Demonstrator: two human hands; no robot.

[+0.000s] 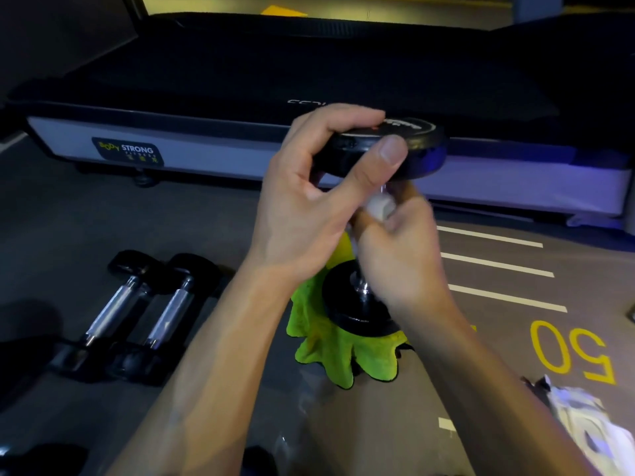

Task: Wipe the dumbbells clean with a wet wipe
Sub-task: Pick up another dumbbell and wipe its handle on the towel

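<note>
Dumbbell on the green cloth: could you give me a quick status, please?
Left hand grips top head of upright dumbbell. Right hand holds wet wipe round the handle. Green cloth underneath; nothing obstructing.

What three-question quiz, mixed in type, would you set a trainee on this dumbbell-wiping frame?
1. True or false: the dumbbell being wiped lies flat on the floor.
2. Which hand holds the white wipe against the handle?
A. left hand
B. right hand
C. neither
3. Fill in: the upright dumbbell's lower end stands on a ____ cloth.

Key
1. False: it stands on end, the left hand gripping its top plate.
2. B: the right hand grips the wipe round the handle.
3. Green: the green cloth lies under it, to the right of two dumbbells lying on the floor.
</note>
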